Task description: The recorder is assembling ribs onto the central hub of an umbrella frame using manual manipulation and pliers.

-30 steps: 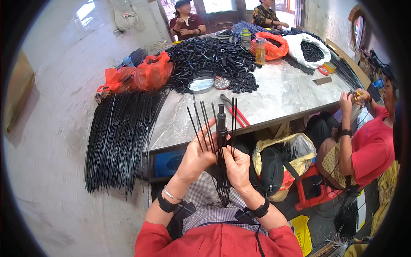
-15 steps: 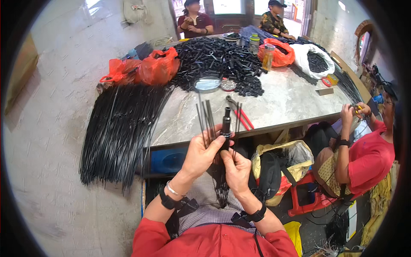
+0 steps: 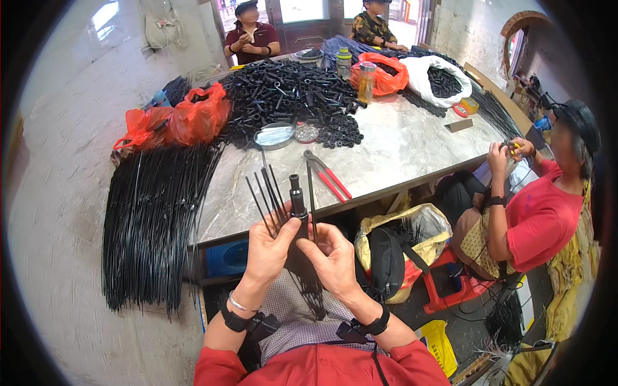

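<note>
In front of my lap I hold a black stepped tube point(image 3: 297, 196) upright, with several thin black rods point(image 3: 269, 186) fanned around it. My left hand point(image 3: 270, 248) is closed round the tube and the rods on its left side, thumb pressed against the tube. My right hand point(image 3: 331, 260) closes on the lower part of the tube from the right, its thumb on it and a rod standing by its fingers. Below both hands, a bundle of dark rods point(image 3: 309, 286) hangs over my checked cloth. Red-handled pliers point(image 3: 329, 177) lie on the table edge beyond my hands.
On the stone table point(image 3: 399, 148) are a heap of black tube parts point(image 3: 283, 90), red bags point(image 3: 199, 116), a white bag point(image 3: 434, 80), bottles point(image 3: 366, 82) and a round tin point(image 3: 274, 136). Long black rods point(image 3: 161, 225) overhang its left side. A co-worker point(image 3: 541, 206) sits right.
The view has swung right, so table and hands sit further left in it. My right fingers have shifted around the tube. The co-worker at right has come further into view.
</note>
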Available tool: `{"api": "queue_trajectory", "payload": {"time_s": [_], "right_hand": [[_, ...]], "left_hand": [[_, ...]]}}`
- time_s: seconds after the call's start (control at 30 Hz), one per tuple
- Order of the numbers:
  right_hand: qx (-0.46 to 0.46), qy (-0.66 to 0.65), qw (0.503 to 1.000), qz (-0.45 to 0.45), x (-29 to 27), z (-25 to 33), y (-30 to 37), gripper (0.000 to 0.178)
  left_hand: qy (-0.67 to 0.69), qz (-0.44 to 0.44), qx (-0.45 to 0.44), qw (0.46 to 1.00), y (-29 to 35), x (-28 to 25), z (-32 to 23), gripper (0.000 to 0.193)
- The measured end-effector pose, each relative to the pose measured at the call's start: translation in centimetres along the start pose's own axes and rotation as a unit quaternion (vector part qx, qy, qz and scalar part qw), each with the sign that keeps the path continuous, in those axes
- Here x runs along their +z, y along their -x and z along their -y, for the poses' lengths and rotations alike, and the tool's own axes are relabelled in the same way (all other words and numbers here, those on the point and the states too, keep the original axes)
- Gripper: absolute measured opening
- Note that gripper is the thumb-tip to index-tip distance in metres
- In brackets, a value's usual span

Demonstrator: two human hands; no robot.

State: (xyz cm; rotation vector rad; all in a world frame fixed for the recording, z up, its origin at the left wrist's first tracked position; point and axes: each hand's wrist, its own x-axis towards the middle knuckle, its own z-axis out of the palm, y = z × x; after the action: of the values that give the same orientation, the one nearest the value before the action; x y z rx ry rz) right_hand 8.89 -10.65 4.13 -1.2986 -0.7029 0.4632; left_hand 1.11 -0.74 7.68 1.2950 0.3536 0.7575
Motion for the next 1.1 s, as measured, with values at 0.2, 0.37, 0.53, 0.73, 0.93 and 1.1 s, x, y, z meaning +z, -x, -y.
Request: {"api": "queue_trajectory", "payload": {"time_s": [0.2, 0.37, 0.53, 0.73, 0.93, 1.1], "right_hand": [[-0.034, 0.079, 0.996, -0.026, -2.1, 1.6, -1.5, 0.028], [-0.099, 0.085, 0.991, -0.036, -1.2, 1.4, -2.4, 0.021], [-0.144, 0.100, 0.981, -0.083, -2.4, 0.7, -2.3, 0.015], [-0.182, 0.109, 0.974, -0.081, -2.8, 0.8, -3.3, 0.014], [-0.225, 0.131, 0.960, -0.099, -2.7, 0.3, -3.8, 0.014], [-0.238, 0.157, 0.952, -0.109, -2.6, 0.2, -4.0, 0.015]], "left_hand": [[-0.124, -0.026, -0.020, 0.992, -1.6, 1.9, 0.2, 0.029], [-0.020, 0.007, 0.002, 1.000, -2.4, -2.1, 2.0, 0.025], [-0.081, 0.034, -0.009, 0.996, -3.5, -2.0, 3.7, 0.030], [-0.141, 0.021, -0.017, 0.990, -3.1, 0.6, 1.9, 0.030], [-0.135, 0.021, -0.028, 0.990, -3.7, 0.6, 2.2, 0.029], [-0.133, 0.001, -0.027, 0.991, -3.6, 1.0, 2.3, 0.028]]}}
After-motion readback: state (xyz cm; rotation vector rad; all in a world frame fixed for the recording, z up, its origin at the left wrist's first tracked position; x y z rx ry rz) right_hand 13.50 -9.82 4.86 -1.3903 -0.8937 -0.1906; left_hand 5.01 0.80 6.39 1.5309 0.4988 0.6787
